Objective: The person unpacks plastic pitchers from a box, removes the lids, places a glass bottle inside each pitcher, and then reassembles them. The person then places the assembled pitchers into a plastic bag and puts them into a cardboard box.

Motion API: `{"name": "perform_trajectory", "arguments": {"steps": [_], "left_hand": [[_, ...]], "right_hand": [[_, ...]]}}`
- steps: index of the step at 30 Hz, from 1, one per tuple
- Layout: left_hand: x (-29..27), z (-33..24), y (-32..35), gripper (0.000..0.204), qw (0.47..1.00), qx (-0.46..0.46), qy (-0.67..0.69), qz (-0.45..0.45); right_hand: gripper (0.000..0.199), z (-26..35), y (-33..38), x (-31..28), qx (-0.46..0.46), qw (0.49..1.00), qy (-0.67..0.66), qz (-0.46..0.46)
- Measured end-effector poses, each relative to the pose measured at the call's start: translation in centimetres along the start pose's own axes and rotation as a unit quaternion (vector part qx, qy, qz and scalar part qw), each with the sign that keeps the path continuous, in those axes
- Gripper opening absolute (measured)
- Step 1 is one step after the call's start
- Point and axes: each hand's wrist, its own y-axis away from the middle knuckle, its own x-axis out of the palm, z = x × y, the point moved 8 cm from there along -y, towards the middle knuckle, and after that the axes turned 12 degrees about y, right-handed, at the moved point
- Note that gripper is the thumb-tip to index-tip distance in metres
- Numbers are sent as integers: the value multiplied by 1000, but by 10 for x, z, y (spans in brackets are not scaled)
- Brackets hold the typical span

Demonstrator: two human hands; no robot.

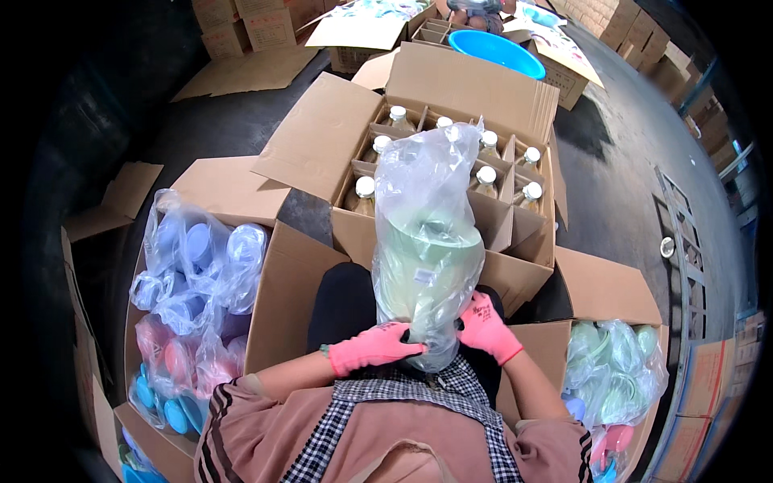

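A tall clear plastic bag (427, 161) stands upright before my lap. Inside it shows pale green plastic ware (427, 270) with a wide round rim; its exact kind is blurred by the film. My left hand (374, 348), in a pink glove, grips the lower left of the bag with the thumb pointing inward. On the lower right, my right hand (488, 328), gloved the same, pinches the film. The bag's top leans over an open carton (511, 278) and hides part of its cells. White-capped glass bottles (365, 196) stand in that divided carton.
At my left, an open carton (290, 282) holds bagged purple, pink and blue plastic ware (181, 358). Another carton (612, 286) at my right holds green pieces. Beyond are a blue basin (498, 53), stacked boxes (270, 28) and a metal rack (684, 249).
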Motion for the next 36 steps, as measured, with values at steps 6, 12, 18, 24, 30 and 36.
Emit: {"name": "perform_trajectory", "arguments": {"steps": [6,12,18,24,30,36], "left_hand": [[-21,30,-28,47,978,27,179,-109],[-83,-101,62,19,869,123,465,-114],[-56,-97,107,46,932,90,328,-121],[-10,-74,91,55,978,84,15,-191],[-34,-88,140,36,957,243,23,-160],[-202,44,203,33,878,-29,-242,-412]], "right_hand": [[35,1,21,-2,65,985,-149,-64],[29,42,47,-104,40,948,-283,-141],[32,93,49,-136,-84,953,-278,83],[43,135,15,-205,-137,931,298,-163],[32,118,-17,-146,-232,943,231,-67],[36,-53,-22,-194,-32,952,-83,-291]]}}
